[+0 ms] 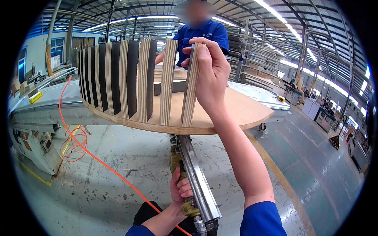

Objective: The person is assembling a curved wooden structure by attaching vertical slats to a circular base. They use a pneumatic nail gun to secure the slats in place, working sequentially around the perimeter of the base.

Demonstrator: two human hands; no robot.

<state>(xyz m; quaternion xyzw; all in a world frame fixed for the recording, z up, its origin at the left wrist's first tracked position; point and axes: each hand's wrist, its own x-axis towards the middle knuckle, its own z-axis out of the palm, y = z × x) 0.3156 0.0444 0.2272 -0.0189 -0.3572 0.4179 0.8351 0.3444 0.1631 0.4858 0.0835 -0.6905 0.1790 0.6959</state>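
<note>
Two-handed: pinches the rightmost plywood strip [190, 90] upright on a curved board [241, 112], near side, with right hand [212, 74]; clasps nail gun [198, 179] below with left hand [181, 189]; seemingly part-done, with strips [125, 78] standing left, bare board right.

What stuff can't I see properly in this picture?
In the head view:
- Tool: its grip is mostly covered by the left hand; its tip is hidden under the board.
- Other person: face blurred; legs hidden behind the board and slats.
- Orange hose: cut off by the lower edge.
</note>
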